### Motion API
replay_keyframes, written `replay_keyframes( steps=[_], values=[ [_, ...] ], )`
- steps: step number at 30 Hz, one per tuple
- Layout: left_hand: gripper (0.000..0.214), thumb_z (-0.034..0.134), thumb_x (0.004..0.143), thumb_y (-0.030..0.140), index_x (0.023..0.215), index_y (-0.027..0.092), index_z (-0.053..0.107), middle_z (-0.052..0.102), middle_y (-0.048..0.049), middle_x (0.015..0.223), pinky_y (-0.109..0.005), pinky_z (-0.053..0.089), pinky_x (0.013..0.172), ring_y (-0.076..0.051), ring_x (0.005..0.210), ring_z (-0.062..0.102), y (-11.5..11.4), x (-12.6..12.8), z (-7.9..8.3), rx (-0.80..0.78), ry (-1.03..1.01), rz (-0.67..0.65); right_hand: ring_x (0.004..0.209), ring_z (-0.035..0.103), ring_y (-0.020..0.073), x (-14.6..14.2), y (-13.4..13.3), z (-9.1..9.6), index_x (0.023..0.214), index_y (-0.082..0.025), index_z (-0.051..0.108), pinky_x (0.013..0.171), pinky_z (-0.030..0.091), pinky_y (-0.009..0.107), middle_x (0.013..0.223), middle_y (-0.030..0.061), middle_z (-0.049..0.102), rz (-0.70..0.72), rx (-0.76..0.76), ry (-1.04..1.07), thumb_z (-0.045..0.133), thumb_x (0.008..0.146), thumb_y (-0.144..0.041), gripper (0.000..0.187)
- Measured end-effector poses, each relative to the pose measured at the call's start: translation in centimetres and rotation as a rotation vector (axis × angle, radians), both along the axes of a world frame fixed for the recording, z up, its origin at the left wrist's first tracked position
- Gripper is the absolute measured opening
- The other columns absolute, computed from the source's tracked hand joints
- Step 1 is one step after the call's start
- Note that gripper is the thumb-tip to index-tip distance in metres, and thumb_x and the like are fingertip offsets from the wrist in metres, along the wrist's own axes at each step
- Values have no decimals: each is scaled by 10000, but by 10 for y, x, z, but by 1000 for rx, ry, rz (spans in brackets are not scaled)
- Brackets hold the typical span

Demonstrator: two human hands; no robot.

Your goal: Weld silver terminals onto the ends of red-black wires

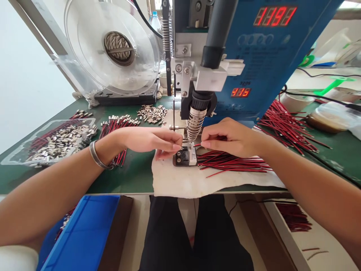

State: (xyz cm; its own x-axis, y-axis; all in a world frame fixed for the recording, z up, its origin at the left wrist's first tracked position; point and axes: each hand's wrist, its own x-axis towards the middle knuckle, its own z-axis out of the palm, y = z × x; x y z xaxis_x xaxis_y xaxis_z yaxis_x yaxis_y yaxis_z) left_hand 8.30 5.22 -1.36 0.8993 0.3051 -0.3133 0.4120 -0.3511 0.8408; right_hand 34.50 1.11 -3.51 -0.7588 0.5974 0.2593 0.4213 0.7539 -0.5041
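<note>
My left hand (pixel 153 140) is closed in a pinch at the left side of a small black-and-silver fixture (pixel 184 160). A tiny silvery metal connector shows at its fingertips, mostly hidden. Right of the fixture, my right hand (pixel 229 137) pinches a thin red wire (pixel 197 145) whose end points towards the soldering tip. Directly above the fixture sits the soldering head (pixel 196 120), wrapped in a coiled spring. Beneath my right hand lies a bundle of red and black wires (pixel 239 163) on a white cloth (pixel 180 184).
A blue machine (pixel 254 56) with red digits rises behind my hands. Loose metal connectors (pixel 152 114) lie at its left, near wires with connectors (pixel 117 122). A clear plastic tray (pixel 60 143) of connectors stands further left. More red wires (pixel 282 128) lie at right.
</note>
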Motion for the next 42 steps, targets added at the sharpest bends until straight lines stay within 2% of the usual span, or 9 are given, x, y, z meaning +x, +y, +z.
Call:
replay_keyframes(
  steps=[6,10,15,24,31,42],
  values=[
    [279,505,1001,325,757,193,472,541,-7,686,-244,465,641,-135,635,527,-1,-1,-2,-32,-10,38,504,334,72,-3,-3,0,762,-193,588,562,270,259,584,-85,460,28,29,-6,548,985,-256,235],
    [310,505,1009,363,756,207,417,483,16,631,-253,413,608,-122,581,452,-4,-1,-2,-65,-73,64,492,344,69,-5,-5,0,770,-193,589,572,276,260,574,-89,472,46,54,-4,539,1001,-266,247],
    [318,446,1035,373,766,208,401,445,25,610,-276,330,561,-113,548,378,-2,-2,-5,-91,-114,32,485,356,69,-6,-7,2,751,-192,579,565,276,258,575,-84,493,-2,69,-27,532,998,-253,259],
    [332,422,1037,358,742,206,397,431,11,620,-291,312,549,-121,558,358,-3,2,-12,-92,-78,31,478,351,69,-5,-7,2,827,-189,645,557,276,256,583,-78,524,22,120,-35,514,1003,-239,225],
    [350,439,1051,388,757,198,442,496,7,623,-269,382,523,-108,522,427,-7,3,-12,-113,-69,58,500,368,75,-5,-6,-1,785,-198,615,581,291,260,594,-74,520,24,61,-49,542,975,-223,204],
    [350,472,1043,410,765,205,420,471,24,611,-274,333,524,-102,516,406,-6,2,-18,-149,-80,74,524,344,79,-6,-2,-4,742,-183,602,585,288,251,579,-72,490,32,2,-6,542,972,-237,244]
  ],
)
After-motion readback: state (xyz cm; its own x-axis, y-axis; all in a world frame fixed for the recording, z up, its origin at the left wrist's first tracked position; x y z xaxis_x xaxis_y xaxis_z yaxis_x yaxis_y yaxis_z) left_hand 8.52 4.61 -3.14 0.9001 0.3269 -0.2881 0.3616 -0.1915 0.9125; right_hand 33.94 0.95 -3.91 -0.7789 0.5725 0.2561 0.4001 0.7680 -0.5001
